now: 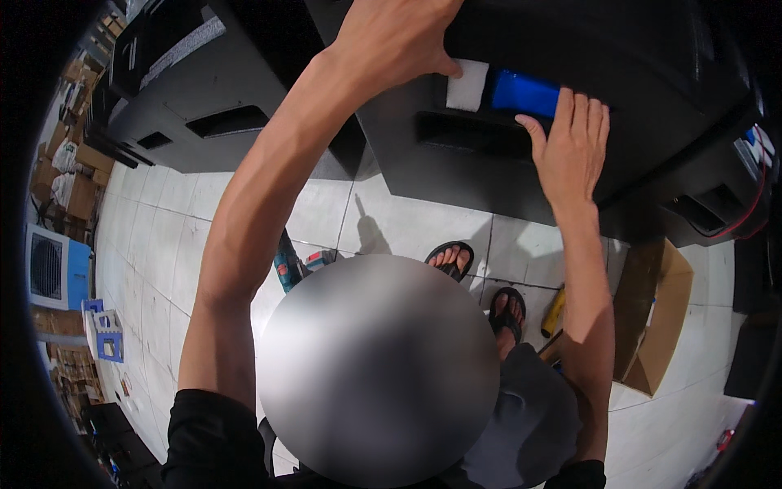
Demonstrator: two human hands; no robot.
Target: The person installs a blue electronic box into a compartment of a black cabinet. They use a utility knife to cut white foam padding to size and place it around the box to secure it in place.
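The right hand (574, 155) is resting over the right end of a bright-blue, smooth-looking strip (525, 94) — four fingers lying close side by side, thumb standing apart! That strip is gleaming against the black cabinet (497, 181), running just beside a dark recess (468, 134), while a white, rough-textured foam block (467, 86) is sitting to its left. The left hand (399, 37) is meeting that block's corner with its thumb — other fingers running out of view, so I cannot tell their state
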